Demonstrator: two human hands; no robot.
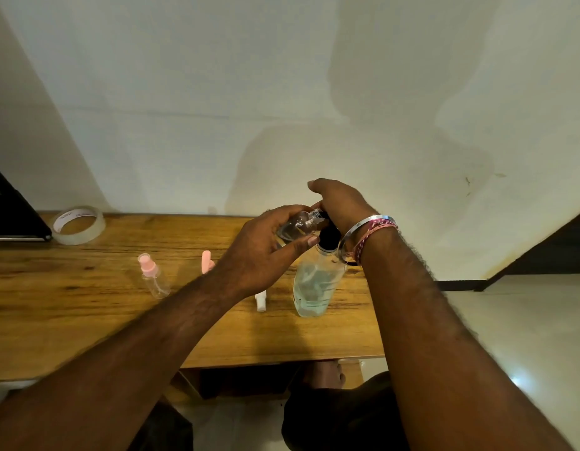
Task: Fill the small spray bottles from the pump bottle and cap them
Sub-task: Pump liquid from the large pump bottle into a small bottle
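A clear pump bottle (316, 284) with pale liquid and a black pump head (327, 237) stands on the wooden table (87, 314). My right hand (339, 203) rests on top of the pump head, fingers curled over it. My left hand (266, 252) grips a small clear spray bottle (298, 224), uncapped and tilted with its neck at the pump's nozzle. Another small spray bottle (153, 276) with a pink cap stands to the left. A pink spray cap (206, 262) lies behind my left wrist. A white cap piece (261, 301) lies beside the pump bottle.
A roll of clear tape (78, 224) sits at the table's back left, next to a dark flat object (12, 209). A pale wall rises right behind the table. The table's right edge ends near the pump bottle, with tiled floor (510, 336) beyond.
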